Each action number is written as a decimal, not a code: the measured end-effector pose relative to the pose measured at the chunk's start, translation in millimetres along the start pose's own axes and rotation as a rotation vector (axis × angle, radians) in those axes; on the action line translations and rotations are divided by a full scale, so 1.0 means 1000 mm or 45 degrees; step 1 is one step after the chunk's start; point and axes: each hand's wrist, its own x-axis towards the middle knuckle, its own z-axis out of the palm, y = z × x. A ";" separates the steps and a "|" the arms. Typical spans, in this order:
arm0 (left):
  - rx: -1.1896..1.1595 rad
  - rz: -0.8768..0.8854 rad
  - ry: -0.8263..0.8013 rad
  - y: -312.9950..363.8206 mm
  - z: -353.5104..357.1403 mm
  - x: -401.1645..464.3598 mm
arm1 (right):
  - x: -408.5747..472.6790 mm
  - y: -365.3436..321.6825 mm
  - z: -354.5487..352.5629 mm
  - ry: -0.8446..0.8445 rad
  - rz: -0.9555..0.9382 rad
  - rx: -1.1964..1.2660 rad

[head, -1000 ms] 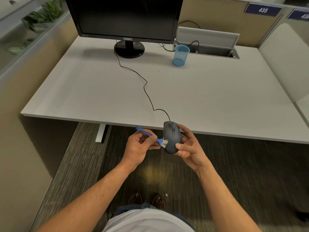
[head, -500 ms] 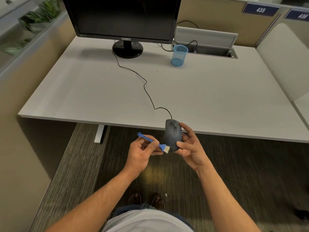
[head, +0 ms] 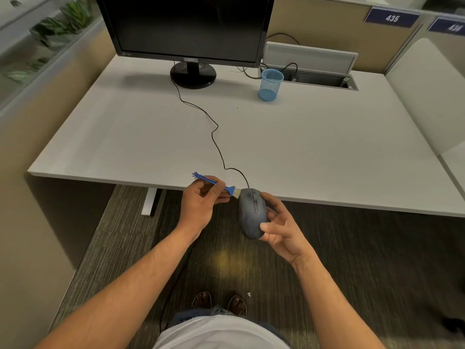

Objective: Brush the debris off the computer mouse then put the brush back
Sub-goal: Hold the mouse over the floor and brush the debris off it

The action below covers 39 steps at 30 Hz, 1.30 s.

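A dark grey wired computer mouse [head: 251,215] is held in the air just in front of the desk's front edge. My right hand [head: 281,222] grips it from the right and below, thumb on its near end. My left hand [head: 201,205] pinches a small blue brush [head: 216,183] by its thin handle. The pale bristles touch the mouse's front left corner. The mouse cable [head: 214,132] runs back across the white desk [head: 327,147] toward the monitor. A blue mesh cup [head: 270,84] stands at the back of the desk.
A black monitor [head: 188,28] on a round stand sits at the back. To its right an open cable tray [head: 319,76] is sunk in the desk. A partition wall [head: 50,109] borders the left. Carpet and my sandalled feet [head: 219,302] lie below.
The brush has moved up from the mouse's left side to its front left corner. The right hand still holds the mouse, now a little lower and nearer.
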 end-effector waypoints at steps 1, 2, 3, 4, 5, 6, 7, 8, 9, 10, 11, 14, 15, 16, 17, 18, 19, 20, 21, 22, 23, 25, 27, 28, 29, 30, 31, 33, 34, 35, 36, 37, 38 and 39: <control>0.005 -0.004 0.004 0.001 0.000 0.001 | 0.000 0.000 0.001 -0.003 0.003 -0.002; 0.008 -0.008 0.006 0.001 0.001 0.003 | 0.000 0.001 0.001 -0.004 0.004 -0.007; 0.009 -0.014 0.005 0.000 0.001 0.003 | 0.000 0.001 0.002 -0.003 0.002 -0.013; 0.010 -0.025 0.001 0.000 0.001 0.003 | 0.000 0.001 0.002 0.001 -0.001 -0.015; 0.009 -0.036 -0.003 -0.001 0.001 0.003 | 0.000 0.001 0.002 0.007 -0.003 -0.013; 0.005 -0.044 -0.007 -0.002 0.001 0.002 | 0.000 0.000 0.002 0.012 -0.006 -0.009; 0.000 -0.050 -0.010 -0.004 0.000 0.002 | 0.000 0.000 0.002 0.015 -0.009 -0.005; -0.007 -0.055 -0.011 -0.005 0.000 0.001 | 0.000 -0.001 0.002 0.017 -0.010 -0.002; -0.016 -0.060 -0.012 -0.006 -0.001 -0.001 | 0.001 -0.001 0.001 0.018 -0.011 -0.001; -0.026 -0.068 -0.015 -0.007 0.000 -0.003 | 0.002 -0.002 0.001 0.020 -0.014 -0.001; -0.041 -0.080 -0.022 -0.008 0.000 -0.006 | 0.003 -0.002 0.001 0.023 -0.019 -0.002; -0.058 -0.113 -0.065 -0.012 0.002 -0.014 | 0.005 -0.003 -0.001 0.043 -0.031 -0.004; -0.052 -0.119 -0.073 -0.014 0.002 -0.016 | 0.006 -0.003 -0.002 0.047 -0.033 -0.004; -0.047 -0.122 -0.075 -0.015 0.002 -0.018 | 0.006 -0.003 -0.004 0.049 -0.035 -0.004; -0.045 -0.122 -0.076 -0.016 0.002 -0.020 | 0.006 -0.003 -0.005 0.051 -0.038 -0.005; -0.046 -0.124 -0.080 -0.017 0.002 -0.022 | 0.006 -0.003 -0.006 0.054 -0.041 -0.005; -0.048 -0.128 -0.085 -0.018 0.001 -0.024 | 0.007 -0.003 -0.007 0.059 -0.045 -0.005; -0.048 -0.133 -0.090 -0.018 0.001 -0.027 | 0.007 -0.003 -0.008 0.064 -0.050 -0.006; -0.044 -0.139 -0.093 -0.019 0.001 -0.029 | 0.007 -0.003 -0.008 0.069 -0.055 -0.007; -0.036 -0.143 -0.096 -0.020 0.001 -0.032 | 0.007 -0.003 -0.009 0.075 -0.059 -0.008; -0.029 -0.145 -0.101 -0.022 0.000 -0.034 | 0.007 -0.002 -0.009 0.080 -0.062 -0.007; -0.030 -0.156 -0.109 -0.024 -0.001 -0.038 | 0.008 -0.002 -0.010 0.090 -0.064 0.000; -0.040 -0.169 -0.111 -0.025 -0.001 -0.041 | 0.008 -0.002 -0.010 0.097 -0.067 0.006; -0.041 -0.173 -0.109 -0.026 -0.001 -0.043 | 0.008 -0.002 -0.011 0.099 -0.069 0.010; -0.040 -0.173 -0.105 -0.026 -0.001 -0.045 | 0.008 -0.001 -0.010 0.098 -0.072 0.015; -0.041 -0.170 -0.101 -0.027 0.000 -0.046 | 0.008 -0.001 -0.010 0.097 -0.075 0.021; -0.046 -0.166 -0.095 -0.027 0.000 -0.047 | 0.008 -0.001 -0.010 0.098 -0.076 0.026; -0.059 -0.162 -0.079 -0.029 0.001 -0.049 | 0.008 -0.001 -0.008 0.108 -0.078 0.030; -0.062 -0.159 -0.074 -0.029 0.002 -0.049 | 0.009 -0.002 -0.008 0.113 -0.080 0.031; -0.063 -0.156 -0.074 -0.030 0.002 -0.050 | 0.009 -0.002 -0.007 0.117 -0.083 0.034; -0.063 -0.153 -0.078 -0.031 0.002 -0.051 | 0.009 -0.002 -0.007 0.118 -0.087 0.038; -0.064 -0.154 -0.083 -0.032 0.003 -0.053 | 0.009 -0.003 -0.006 0.119 -0.090 0.042; -0.066 -0.157 -0.091 -0.033 0.004 -0.054 | 0.009 -0.003 -0.006 0.121 -0.092 0.042; -0.066 -0.160 -0.106 -0.034 0.005 -0.056 | 0.009 -0.003 -0.005 0.126 -0.093 0.039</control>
